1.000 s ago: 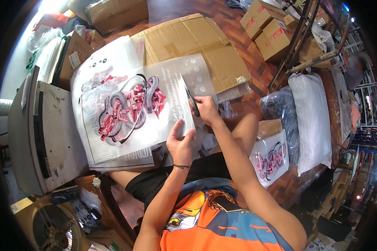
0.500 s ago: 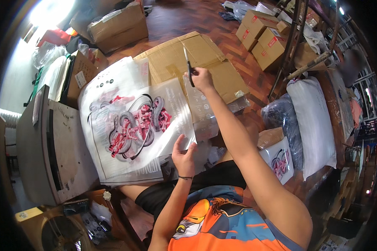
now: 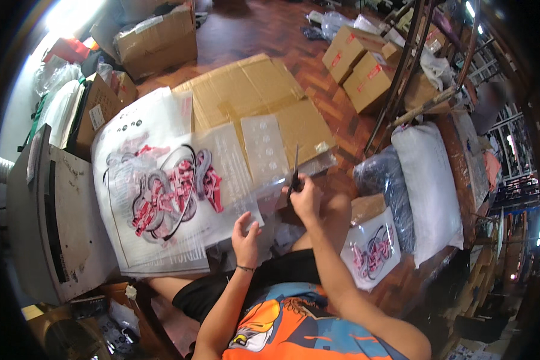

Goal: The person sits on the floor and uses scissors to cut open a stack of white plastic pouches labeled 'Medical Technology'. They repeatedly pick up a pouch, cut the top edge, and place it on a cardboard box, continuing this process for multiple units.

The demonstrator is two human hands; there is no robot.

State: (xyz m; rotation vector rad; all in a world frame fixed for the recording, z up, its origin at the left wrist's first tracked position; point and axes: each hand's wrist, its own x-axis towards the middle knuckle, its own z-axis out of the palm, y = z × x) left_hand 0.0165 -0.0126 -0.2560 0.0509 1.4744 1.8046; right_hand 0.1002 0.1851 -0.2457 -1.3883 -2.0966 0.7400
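My right hand (image 3: 306,197) is closed round the dark handles of a pair of scissors (image 3: 296,170), whose blades point away from me, over the near right edge of the cardboard sheet (image 3: 234,84). My left hand (image 3: 245,243) has its fingers apart beside the near right corner of a printed plastic sheet (image 3: 222,150); nothing shows in it. This sheet lies over other white plastic with red and grey machine pictures (image 3: 180,186). Just to its right, on the cardboard, lies a separate translucent strip (image 3: 264,147) with faint white print.
A grey metal-sided cabinet (image 3: 78,204) stands close on the left. Brown boxes (image 3: 366,78), a stuffed white sack (image 3: 426,192) and a dark wrapped bundle (image 3: 384,180) are on the right. Another printed plastic piece (image 3: 372,252) lies by my right knee. A large carton (image 3: 156,45) sits at the back left.
My right hand has come back toward me with the scissors, off the middle of the cardboard. The plastic strip now lies in full view. The whole view has shifted slightly.
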